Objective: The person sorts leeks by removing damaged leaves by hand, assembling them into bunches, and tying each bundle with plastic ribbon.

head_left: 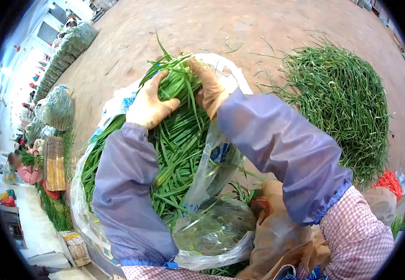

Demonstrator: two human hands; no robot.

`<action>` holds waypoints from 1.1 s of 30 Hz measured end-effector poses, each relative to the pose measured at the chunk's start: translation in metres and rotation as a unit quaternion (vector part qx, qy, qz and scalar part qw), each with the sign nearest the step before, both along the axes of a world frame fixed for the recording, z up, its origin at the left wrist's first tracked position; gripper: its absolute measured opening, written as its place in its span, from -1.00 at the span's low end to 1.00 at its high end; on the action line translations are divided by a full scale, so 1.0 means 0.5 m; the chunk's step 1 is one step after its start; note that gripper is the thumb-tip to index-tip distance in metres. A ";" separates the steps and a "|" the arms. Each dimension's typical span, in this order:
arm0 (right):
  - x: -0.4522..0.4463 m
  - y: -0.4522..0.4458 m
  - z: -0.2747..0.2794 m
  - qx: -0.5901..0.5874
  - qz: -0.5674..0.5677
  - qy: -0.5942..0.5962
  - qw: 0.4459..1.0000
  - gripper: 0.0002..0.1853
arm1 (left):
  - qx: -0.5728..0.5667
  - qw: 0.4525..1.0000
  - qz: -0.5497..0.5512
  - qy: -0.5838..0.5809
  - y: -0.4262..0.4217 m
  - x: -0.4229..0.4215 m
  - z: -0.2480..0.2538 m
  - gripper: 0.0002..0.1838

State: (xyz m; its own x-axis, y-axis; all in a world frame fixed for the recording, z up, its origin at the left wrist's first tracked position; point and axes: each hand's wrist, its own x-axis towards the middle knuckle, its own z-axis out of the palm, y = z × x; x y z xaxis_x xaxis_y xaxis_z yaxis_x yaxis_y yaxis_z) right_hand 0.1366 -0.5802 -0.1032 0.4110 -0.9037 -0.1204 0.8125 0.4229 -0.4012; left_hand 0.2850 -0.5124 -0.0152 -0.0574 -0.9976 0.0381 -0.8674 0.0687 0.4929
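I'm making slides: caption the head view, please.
Left hand and right hand hold a bunch of greens over an open plastic bag of long leaves, a green heap to the right.

Some greens (176,156) out of sight behind the left sleeve (125,186), the distant bags (67,55) indistinct.

We see a broad, reddish-brown floor (174,28) beneath everything here, with scattered loose green blades (232,48) lying on it and a thick, rounded heap of cut green stalks (337,107) piled straight onto it at the right. Near its middle we find the wide clear plastic bag (204,170), its mouth open and long green leaves (172,154) filling it. Along the left side of the floor we make out a bulging plastic sack (58,107) and, farther back, a long row of stuffed bags (67,58).
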 end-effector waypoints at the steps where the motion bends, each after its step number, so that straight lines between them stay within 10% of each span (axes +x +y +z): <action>1: 0.001 0.012 -0.011 -0.006 -0.022 -0.019 1.000 -0.02 | -0.007 1.000 -0.028 -0.009 0.003 0.008 -0.008 -0.14; 13: -0.002 0.173 0.042 -0.044 -0.172 0.084 0.981 -0.66 | -0.210 0.933 -0.026 -0.290 0.113 -0.067 -0.010 0.23; 20: 0.017 0.300 0.103 -0.292 -0.141 0.195 0.926 -0.54 | -0.305 0.938 -0.077 -0.143 0.151 0.008 -0.036 -0.28; 22: 0.006 0.309 0.114 -0.403 -0.151 0.258 0.865 -0.32 | -0.250 0.964 -0.046 0.075 0.160 0.025 -0.065 -0.34; 24: -0.014 0.297 0.121 -0.404 -0.085 0.210 0.886 -0.32 | -0.242 0.944 -0.015 0.224 0.164 0.028 -0.076 -0.37; 29: -0.120 0.273 0.058 -0.211 -0.142 0.165 0.953 -0.59 | -0.345 0.928 0.000 0.142 0.140 -0.002 -0.060 -0.37; 33: -0.125 0.182 0.020 -0.060 -0.107 0.137 0.983 -0.38 | -0.265 0.938 0.022 0.222 0.148 -0.023 -0.030 -0.46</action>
